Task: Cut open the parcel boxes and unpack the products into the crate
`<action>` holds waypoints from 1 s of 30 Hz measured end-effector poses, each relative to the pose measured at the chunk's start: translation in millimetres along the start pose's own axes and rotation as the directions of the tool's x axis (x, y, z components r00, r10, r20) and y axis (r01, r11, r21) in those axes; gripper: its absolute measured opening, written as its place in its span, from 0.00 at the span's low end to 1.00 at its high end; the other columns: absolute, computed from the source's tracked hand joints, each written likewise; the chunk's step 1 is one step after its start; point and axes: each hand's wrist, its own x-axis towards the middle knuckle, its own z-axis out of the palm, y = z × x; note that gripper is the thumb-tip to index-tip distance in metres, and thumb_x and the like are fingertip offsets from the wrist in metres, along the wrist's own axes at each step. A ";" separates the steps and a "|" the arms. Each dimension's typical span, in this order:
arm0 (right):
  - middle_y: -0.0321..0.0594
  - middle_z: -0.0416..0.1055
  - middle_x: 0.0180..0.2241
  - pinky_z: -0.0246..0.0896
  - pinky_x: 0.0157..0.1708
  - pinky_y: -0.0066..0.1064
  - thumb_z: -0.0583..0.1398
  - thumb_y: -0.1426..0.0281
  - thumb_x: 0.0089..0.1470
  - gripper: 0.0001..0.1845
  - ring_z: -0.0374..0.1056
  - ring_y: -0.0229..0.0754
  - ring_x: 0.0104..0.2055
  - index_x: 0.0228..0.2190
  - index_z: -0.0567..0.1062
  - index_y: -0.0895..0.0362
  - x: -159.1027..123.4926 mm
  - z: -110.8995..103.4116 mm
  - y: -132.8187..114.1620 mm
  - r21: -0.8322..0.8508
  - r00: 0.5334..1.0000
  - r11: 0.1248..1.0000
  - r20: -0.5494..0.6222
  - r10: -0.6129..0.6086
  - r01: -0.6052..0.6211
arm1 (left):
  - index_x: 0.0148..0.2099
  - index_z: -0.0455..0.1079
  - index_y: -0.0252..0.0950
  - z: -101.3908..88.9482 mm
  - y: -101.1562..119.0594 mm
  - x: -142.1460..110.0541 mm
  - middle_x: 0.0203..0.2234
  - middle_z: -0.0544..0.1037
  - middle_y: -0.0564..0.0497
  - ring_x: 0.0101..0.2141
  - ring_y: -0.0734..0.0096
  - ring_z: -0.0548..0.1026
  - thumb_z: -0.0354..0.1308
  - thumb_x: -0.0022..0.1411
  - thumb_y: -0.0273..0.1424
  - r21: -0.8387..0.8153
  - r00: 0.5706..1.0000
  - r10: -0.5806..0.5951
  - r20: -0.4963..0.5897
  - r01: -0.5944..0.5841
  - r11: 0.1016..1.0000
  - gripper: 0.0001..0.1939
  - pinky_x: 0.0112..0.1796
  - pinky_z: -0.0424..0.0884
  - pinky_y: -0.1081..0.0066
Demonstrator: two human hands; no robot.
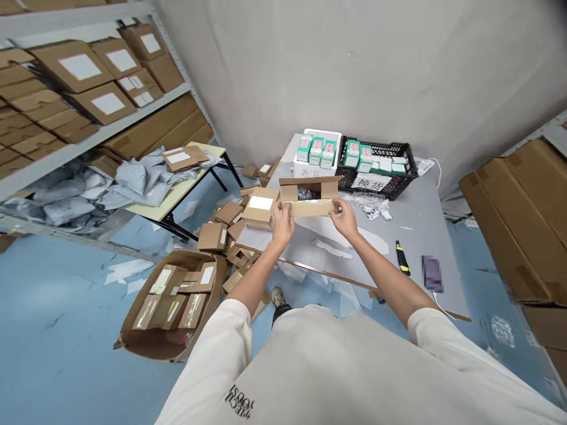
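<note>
An open brown cardboard box stands on the grey table, its flaps up and something plastic-wrapped inside. My left hand grips the box's left front corner. My right hand pinches the right end of its front flap. A second, closed box with a white label sits just left of my left hand at the table's edge.
Behind the box stand a white tub and a black crate holding green-and-white packets. Crumpled plastic, a yellow-black cutter and a phone lie on the table. Small boxes litter the floor beside a large carton. Shelves of cartons stand left.
</note>
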 end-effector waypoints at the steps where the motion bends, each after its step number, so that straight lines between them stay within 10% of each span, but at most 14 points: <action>1: 0.48 0.68 0.60 0.66 0.58 0.50 0.59 0.69 0.56 0.24 0.62 0.55 0.62 0.55 0.70 0.52 8.6 6.9 -10.6 0.000 1.000 1.000 0.010 -0.017 0.017 | 0.67 0.62 0.40 -10.5 -5.7 2.4 0.65 0.56 0.38 0.63 0.50 0.62 0.56 0.64 0.25 0.011 1.000 -0.016 -0.019 0.016 1.000 0.30 0.63 0.61 0.52; 7: 0.47 0.66 0.62 0.63 0.61 0.50 0.59 0.69 0.57 0.24 0.60 0.55 0.64 0.56 0.70 0.52 55.3 78.7 -76.0 0.066 0.989 0.989 0.058 -0.133 0.129 | 0.67 0.62 0.39 -74.9 -66.2 17.8 0.66 0.56 0.38 0.64 0.50 0.61 0.55 0.64 0.25 0.029 0.987 -0.078 -0.142 0.083 0.996 0.29 0.64 0.60 0.52; 19: 0.47 0.66 0.62 0.58 0.64 0.51 0.58 0.70 0.57 0.23 0.59 0.55 0.65 0.55 0.70 0.52 103.5 294.7 -198.0 0.188 0.932 0.957 0.250 -0.264 0.220 | 0.65 0.62 0.37 -173.1 -263.9 12.2 0.65 0.55 0.36 0.62 0.49 0.64 0.56 0.64 0.25 0.067 0.922 -0.290 -0.255 0.316 0.946 0.28 0.63 0.62 0.52; 30: 0.48 0.54 0.71 0.51 0.69 0.53 0.61 0.68 0.57 0.24 0.52 0.58 0.71 0.56 0.74 0.55 114.9 408.2 -219.1 0.162 0.847 0.966 0.467 -0.253 0.200 | 0.66 0.60 0.38 -171.7 -367.7 13.3 0.67 0.53 0.37 0.67 0.52 0.59 0.52 0.64 0.22 0.068 0.884 -0.438 -0.164 0.453 0.889 0.29 0.65 0.62 0.51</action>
